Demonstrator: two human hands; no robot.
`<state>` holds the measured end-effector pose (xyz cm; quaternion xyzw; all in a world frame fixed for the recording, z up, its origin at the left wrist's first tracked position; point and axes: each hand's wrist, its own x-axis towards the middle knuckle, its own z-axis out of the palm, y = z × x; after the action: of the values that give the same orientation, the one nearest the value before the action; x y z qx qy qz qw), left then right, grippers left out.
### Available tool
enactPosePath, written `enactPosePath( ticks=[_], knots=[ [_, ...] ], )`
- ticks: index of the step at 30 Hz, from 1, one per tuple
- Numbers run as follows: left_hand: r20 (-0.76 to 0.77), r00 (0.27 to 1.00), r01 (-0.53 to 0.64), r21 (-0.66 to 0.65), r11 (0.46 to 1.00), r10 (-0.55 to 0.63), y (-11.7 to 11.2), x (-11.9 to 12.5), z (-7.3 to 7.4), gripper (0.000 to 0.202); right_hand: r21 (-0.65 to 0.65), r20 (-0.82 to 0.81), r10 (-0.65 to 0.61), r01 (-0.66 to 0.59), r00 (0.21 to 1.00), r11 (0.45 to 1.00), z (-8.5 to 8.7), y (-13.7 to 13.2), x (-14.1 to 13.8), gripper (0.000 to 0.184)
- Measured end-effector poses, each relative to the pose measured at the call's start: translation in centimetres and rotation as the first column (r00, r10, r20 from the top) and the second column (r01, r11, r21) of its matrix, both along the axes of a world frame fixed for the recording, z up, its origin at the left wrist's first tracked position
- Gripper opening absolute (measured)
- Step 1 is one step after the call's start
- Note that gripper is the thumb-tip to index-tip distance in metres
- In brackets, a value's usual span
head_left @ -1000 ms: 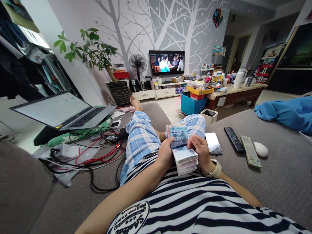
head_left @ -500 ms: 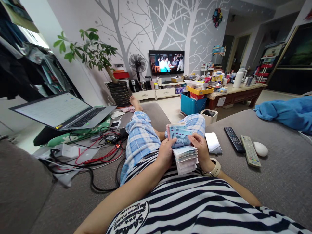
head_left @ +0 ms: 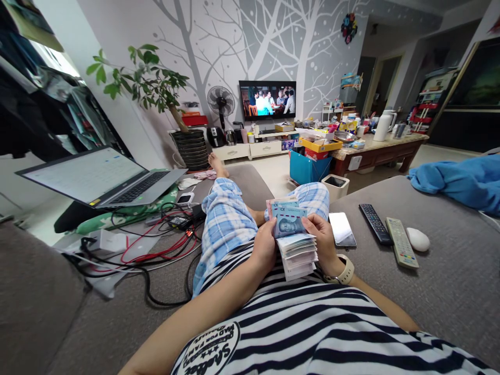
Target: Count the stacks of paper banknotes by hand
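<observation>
The notes (head_left: 297,256) sit stacked on the belly, the grip of the left hand (head_left: 265,247) clamped on their edge, that of the right hand (head_left: 322,240) pinching the raised top ones. A slack thumb could let the fan slide off, or two notes could lift as one. I count one stack, one phone (head_left: 342,229), two remotes (head_left: 375,224), one mouse (head_left: 417,239), one laptop (head_left: 102,177), one TV (head_left: 267,100).

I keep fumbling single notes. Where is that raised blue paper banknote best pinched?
Pinch the blue paper banknote, probably at its right edge, coming from the right like the right hand: it stands bent up off the thick paper stack, whose left end the left hand clamps.
</observation>
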<state>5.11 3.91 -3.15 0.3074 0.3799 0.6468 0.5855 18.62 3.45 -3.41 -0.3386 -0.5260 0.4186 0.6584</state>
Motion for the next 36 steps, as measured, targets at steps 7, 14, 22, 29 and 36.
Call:
enactPosePath(
  ticks=[7, 14, 22, 29, 36],
  knots=[
    [-0.107, 0.994, -0.029, 0.004, 1.0, 0.029, -0.48, -0.05, 0.35, 0.023, 0.021, -0.006, 0.016, -0.016, 1.0, 1.0, -0.25, -0.03, 0.11, 0.03],
    [-0.092, 0.995, -0.027, 0.017, 0.999, 0.029, -0.36, -0.08, -0.02, 0.024, 0.013, -0.01, 0.024, -0.024, 1.0, 1.0, -0.47, 0.14, 0.13, 0.026],
    [-0.142, 0.989, -0.049, 0.006, 0.999, 0.05, -0.5, -0.11, 0.13, 0.021, 0.009, 0.005, 0.015, -0.015, 1.0, 1.0, -0.3, 0.04, 0.11, 0.026],
    [-0.138, 0.99, -0.031, 0.016, 0.999, 0.033, -0.62, -0.04, 0.22, 0.021, 0.006, 0.016, 0.02, -0.02, 1.0, 1.0, -0.4, 0.1, 0.14, 0.026],
    [-0.164, 0.986, -0.031, -0.002, 1.0, 0.03, -0.8, -0.1, 0.55, 0.022, 0.01, 0.009, 0.018, -0.019, 1.0, 1.0, -0.16, -0.1, 0.1, 0.027]
  ],
)
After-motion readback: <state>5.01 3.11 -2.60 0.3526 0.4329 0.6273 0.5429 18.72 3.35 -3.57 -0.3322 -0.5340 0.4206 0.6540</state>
